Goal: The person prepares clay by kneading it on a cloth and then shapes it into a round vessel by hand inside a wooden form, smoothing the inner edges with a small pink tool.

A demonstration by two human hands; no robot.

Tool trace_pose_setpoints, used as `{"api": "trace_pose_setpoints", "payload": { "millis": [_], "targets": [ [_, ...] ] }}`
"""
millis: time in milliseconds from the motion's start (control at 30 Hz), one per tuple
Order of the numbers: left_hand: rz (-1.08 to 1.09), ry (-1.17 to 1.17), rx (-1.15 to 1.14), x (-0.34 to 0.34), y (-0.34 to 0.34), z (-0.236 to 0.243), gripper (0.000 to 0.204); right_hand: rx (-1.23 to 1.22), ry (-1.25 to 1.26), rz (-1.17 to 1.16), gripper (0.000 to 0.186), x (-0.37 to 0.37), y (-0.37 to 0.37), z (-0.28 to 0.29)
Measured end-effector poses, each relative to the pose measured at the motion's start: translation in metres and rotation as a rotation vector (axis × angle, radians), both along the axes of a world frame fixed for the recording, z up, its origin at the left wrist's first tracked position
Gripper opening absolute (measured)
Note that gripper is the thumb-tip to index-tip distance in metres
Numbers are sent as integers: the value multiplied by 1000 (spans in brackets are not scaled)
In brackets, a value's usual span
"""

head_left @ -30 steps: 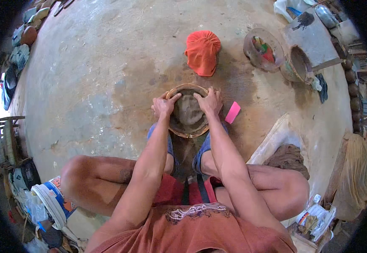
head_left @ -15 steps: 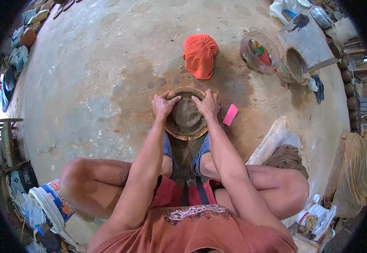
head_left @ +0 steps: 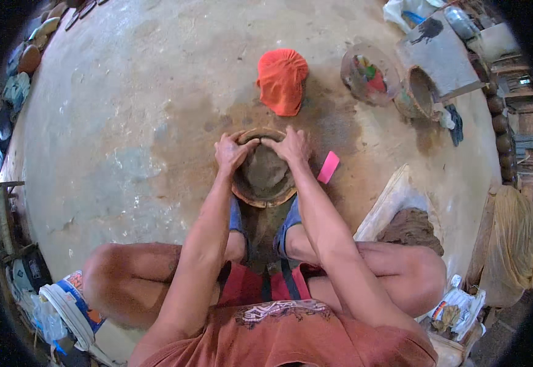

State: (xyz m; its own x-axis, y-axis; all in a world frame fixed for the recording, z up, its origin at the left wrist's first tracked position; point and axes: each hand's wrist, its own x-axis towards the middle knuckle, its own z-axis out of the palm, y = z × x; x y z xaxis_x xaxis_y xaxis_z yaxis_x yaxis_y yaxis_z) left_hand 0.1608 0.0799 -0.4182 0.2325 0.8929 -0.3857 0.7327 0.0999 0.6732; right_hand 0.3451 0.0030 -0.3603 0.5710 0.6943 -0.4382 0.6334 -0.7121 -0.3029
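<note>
A round, shallow bowl [head_left: 258, 202] with a brown rim stands on the floor between my feet. Wet grey-brown clay [head_left: 268, 173] lines its inside and covers its bottom. At the far left of the rim, my left hand [head_left: 232, 151] grips the edge, thumb inside against the clay and fingers over the outside. Opposite it, at the far right of the rim, my right hand [head_left: 292, 147] holds the edge the same way. Both thumbs point inward, their tips close together along the far wall. The fingertips on the outer side are partly hidden.
Beyond the bowl lies an orange cloth [head_left: 283, 82] draped over something. A pink flat piece [head_left: 328, 167] is right of the bowl. Farther right stand a translucent tub [head_left: 355, 76] and a bucket [head_left: 406, 101]. A clay heap [head_left: 410, 231] rests on a white sack [head_left: 384, 208] by my right knee.
My thumbs have come closer together along the far rim, and both hands have shifted slightly. The bowl and surroundings appear a little farther left as the view moves.
</note>
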Motion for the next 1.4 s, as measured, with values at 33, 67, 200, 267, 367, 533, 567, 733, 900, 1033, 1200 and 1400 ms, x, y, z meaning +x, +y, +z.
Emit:
{"api": "trace_pose_setpoints", "payload": {
  "millis": [33,67,200,267,367,533,567,733,900,1033,1200,1400],
  "targets": [
    [-31,84,43,5,-7,1,71,1,11,-21,105,-1,-3,-3],
    [-63,163,99,8,-10,2,69,14,17,-41,104,-2,-3,-1],
    [-4,56,85,1,-6,-3,67,108,-170,-12,98,-13,-4,-17],
    [-11,124,89,3,-13,3,67,69,-145,-4,96,-13,-3,-14],
    [-34,168,132,10,-13,16,68,63,-130,9,92,-6,1,-8],
    [-4,25,120,5,-6,13,66,65,-132,95,93,-1,-6,-26],
    [-10,62,129,14,-9,22,64,77,-150,43,89,-1,-8,-24],
    [35,98,169,0,-5,8,63,110,-113,-47,83,-28,-5,-6],
    [-26,120,140,24,-17,25,64,34,-57,-38,83,27,-20,-32],
    [30,132,169,15,-17,19,65,95,-34,-221,80,-10,-31,-31],
    [-36,174,167,12,-10,26,68,22,-17,-194,83,-7,-29,2],
    [-48,12,183,3,-10,-3,69,201,-82,-388,77,-17,-61,-26]
  ]
}}
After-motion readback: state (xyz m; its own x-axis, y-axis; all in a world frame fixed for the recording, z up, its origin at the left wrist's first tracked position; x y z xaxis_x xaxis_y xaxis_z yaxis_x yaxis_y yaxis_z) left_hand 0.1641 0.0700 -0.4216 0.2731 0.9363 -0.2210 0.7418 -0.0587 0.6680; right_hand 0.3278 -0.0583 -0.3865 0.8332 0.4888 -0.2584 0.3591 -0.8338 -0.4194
